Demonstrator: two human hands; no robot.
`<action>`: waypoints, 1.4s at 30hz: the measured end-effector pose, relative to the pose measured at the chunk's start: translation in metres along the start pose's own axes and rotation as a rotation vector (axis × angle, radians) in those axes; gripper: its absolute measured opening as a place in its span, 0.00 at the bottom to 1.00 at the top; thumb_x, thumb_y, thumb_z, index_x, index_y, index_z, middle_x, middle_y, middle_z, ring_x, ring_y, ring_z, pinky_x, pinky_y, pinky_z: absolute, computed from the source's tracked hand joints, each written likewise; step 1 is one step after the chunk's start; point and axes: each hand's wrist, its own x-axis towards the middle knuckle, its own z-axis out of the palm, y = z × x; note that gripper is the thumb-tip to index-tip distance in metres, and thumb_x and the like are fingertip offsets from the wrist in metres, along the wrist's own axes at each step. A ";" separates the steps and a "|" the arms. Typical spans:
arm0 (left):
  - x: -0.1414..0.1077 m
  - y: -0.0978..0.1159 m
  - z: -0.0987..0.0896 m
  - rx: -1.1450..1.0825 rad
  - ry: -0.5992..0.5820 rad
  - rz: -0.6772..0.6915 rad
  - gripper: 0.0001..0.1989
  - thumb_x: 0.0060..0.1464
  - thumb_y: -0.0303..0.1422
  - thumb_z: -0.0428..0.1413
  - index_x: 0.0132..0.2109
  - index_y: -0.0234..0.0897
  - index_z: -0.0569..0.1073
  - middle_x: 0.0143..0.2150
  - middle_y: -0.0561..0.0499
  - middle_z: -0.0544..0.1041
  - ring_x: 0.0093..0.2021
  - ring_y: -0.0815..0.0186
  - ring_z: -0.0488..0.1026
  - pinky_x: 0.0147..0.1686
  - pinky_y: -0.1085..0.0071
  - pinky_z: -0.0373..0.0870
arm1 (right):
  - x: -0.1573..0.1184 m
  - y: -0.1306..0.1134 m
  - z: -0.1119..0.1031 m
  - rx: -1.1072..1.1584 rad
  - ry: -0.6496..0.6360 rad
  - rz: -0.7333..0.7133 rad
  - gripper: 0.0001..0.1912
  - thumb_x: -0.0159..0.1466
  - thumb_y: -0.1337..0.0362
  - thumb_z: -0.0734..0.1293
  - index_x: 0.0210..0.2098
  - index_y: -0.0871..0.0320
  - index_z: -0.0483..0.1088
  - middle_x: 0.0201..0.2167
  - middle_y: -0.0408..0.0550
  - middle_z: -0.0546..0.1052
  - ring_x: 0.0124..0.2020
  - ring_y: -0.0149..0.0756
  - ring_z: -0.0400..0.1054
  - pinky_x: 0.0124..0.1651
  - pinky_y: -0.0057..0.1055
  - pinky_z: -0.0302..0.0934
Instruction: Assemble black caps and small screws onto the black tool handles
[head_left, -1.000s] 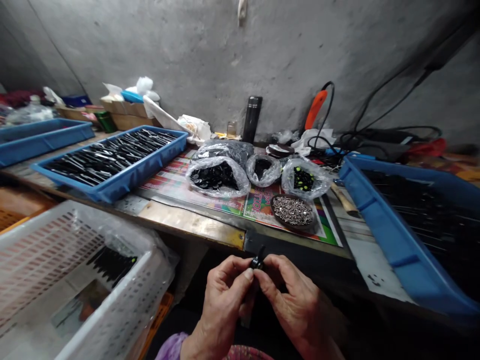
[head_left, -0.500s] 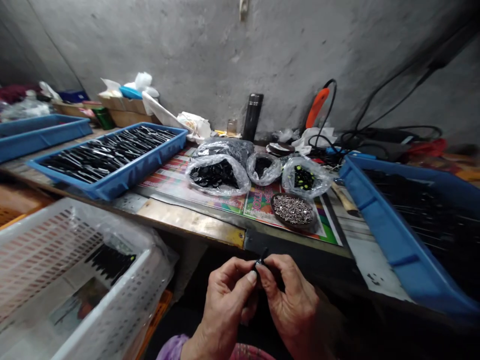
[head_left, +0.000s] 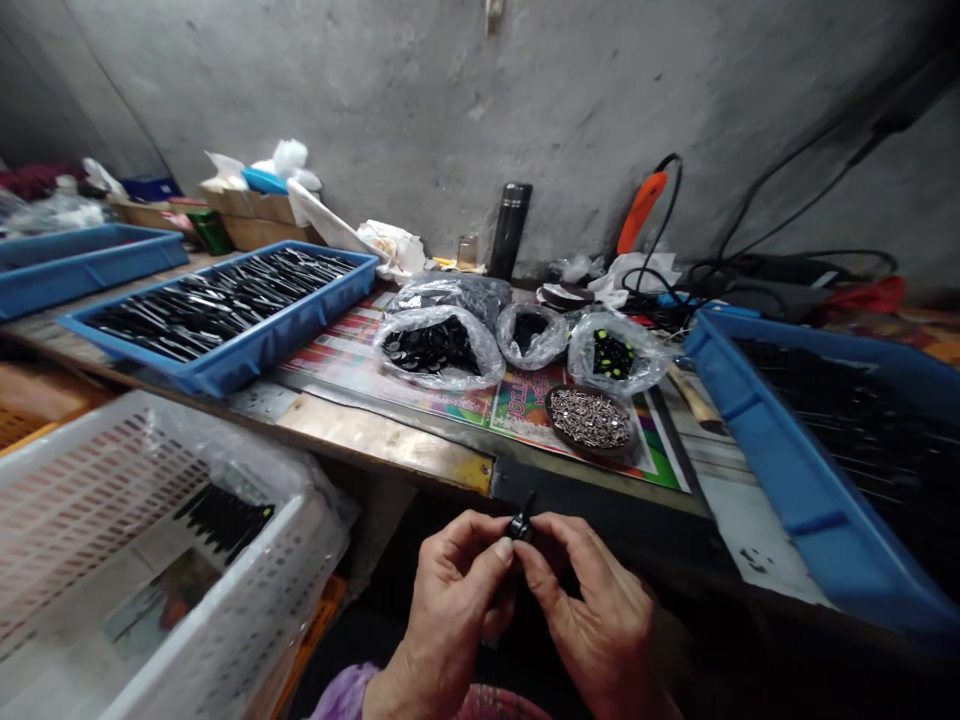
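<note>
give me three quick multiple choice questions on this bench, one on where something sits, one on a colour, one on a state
1. Where is the round dark dish of silver screws?
A) on the colourful printed mat
B) inside the white perforated plastic crate
C) in a blue plastic tray

2. What colour is the small part between the left hand and right hand?
A) orange
B) black
C) white

3. How do the hands stand?
A) both flat on the bench
B) only one touches the part
C) both pinch the part

Answers:
1 A, the dish rests on the mat.
2 B, it shows dark black above the fingers.
3 C, thumbs and fingers of both meet on it.
</note>
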 end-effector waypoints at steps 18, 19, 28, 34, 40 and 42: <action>-0.001 0.001 0.002 -0.002 0.003 0.015 0.20 0.43 0.45 0.68 0.34 0.32 0.75 0.19 0.58 0.67 0.13 0.80 0.57 0.13 0.82 0.53 | -0.002 -0.002 0.004 -0.023 0.054 -0.010 0.12 0.73 0.58 0.59 0.41 0.59 0.68 0.29 0.48 0.78 0.28 0.34 0.76 0.33 0.25 0.70; -0.001 0.001 0.002 -0.001 0.008 0.012 0.20 0.42 0.45 0.68 0.34 0.32 0.75 0.19 0.58 0.67 0.13 0.80 0.56 0.13 0.82 0.53 | -0.003 -0.002 0.004 -0.022 0.067 -0.018 0.11 0.73 0.59 0.59 0.42 0.60 0.68 0.30 0.49 0.78 0.29 0.34 0.76 0.33 0.25 0.70; -0.002 0.001 0.002 0.006 0.004 -0.004 0.21 0.43 0.46 0.68 0.35 0.33 0.75 0.19 0.59 0.65 0.14 0.80 0.56 0.14 0.82 0.53 | 0.002 0.002 -0.003 0.023 0.020 -0.011 0.11 0.72 0.59 0.60 0.40 0.60 0.68 0.29 0.47 0.78 0.25 0.32 0.75 0.30 0.24 0.70; -0.001 0.002 0.000 0.024 -0.010 0.011 0.19 0.46 0.44 0.66 0.36 0.33 0.75 0.19 0.59 0.64 0.15 0.79 0.57 0.14 0.82 0.53 | 0.003 0.004 -0.001 -0.016 0.017 -0.019 0.14 0.73 0.57 0.59 0.39 0.60 0.69 0.28 0.47 0.79 0.28 0.34 0.77 0.31 0.25 0.69; 0.001 0.000 -0.001 0.029 -0.013 0.027 0.19 0.47 0.44 0.66 0.36 0.33 0.74 0.18 0.60 0.63 0.15 0.79 0.55 0.14 0.81 0.53 | 0.002 0.003 0.000 0.062 -0.018 0.017 0.14 0.72 0.57 0.60 0.39 0.61 0.70 0.29 0.48 0.78 0.28 0.34 0.76 0.32 0.24 0.70; 0.002 0.000 -0.002 0.030 -0.008 0.026 0.19 0.47 0.45 0.66 0.35 0.33 0.74 0.18 0.60 0.63 0.15 0.79 0.55 0.13 0.81 0.54 | 0.003 0.002 0.001 0.089 -0.020 0.036 0.14 0.72 0.57 0.60 0.39 0.60 0.70 0.29 0.48 0.79 0.27 0.34 0.76 0.31 0.25 0.70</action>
